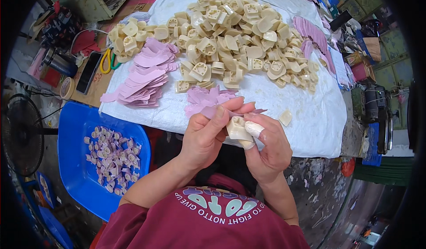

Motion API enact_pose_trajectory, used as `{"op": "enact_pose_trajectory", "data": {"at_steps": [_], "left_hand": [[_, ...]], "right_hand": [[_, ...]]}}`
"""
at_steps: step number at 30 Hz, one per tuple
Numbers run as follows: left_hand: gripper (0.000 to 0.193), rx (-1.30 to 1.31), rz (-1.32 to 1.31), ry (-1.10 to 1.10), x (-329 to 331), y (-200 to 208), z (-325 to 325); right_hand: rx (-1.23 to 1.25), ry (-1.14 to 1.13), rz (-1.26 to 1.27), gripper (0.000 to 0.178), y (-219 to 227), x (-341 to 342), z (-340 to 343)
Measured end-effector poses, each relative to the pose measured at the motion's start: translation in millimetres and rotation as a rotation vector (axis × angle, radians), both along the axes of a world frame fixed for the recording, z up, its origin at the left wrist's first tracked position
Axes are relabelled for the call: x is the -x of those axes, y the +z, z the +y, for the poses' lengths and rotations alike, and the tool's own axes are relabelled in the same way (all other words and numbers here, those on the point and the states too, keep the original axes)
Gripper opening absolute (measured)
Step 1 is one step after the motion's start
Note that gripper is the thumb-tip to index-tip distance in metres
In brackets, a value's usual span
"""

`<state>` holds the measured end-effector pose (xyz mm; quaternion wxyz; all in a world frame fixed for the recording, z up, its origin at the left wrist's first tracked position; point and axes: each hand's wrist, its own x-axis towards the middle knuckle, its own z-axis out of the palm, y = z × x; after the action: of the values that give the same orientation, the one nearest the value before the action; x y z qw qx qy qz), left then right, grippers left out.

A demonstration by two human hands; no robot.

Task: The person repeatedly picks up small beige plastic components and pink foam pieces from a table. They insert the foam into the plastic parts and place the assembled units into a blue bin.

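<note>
In front of my chest, my right hand grips a cream plastic shoe heel between thumb and fingers. White wrapping covers the tips of its thumb and index finger. My left hand is closed, pinching a thin pink strip under its thumb. The strip runs behind the heel, and its far end shows beyond the right fingers; whether it touches the heel I cannot tell. Just beyond my hands lies a small heap of pink pieces on the white sheet.
A big pile of cream heels covers the far part of the white sheet. Fanned pink strips lie left. A blue tub holds several pink-and-cream pieces. Scissors, a phone and a tape roll sit at the table's left.
</note>
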<state>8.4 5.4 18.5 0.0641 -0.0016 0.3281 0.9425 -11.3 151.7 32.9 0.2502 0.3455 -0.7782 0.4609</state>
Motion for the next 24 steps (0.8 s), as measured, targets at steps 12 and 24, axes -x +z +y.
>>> {"op": "enact_pose_trajectory", "data": {"at_steps": [12, 24], "left_hand": [[0.040, 0.042, -0.005, -0.038, 2.7, 7.2, -5.7], [0.028, 0.408, -0.144, -0.043, -5.9, -8.6, -18.2]], "right_hand": [[-0.072, -0.072, 0.097, 0.027, 1.3, 6.6, 2.9], [-0.450, -0.135, 0.036, 0.023, 16.1, 4.6, 6.4]]}}
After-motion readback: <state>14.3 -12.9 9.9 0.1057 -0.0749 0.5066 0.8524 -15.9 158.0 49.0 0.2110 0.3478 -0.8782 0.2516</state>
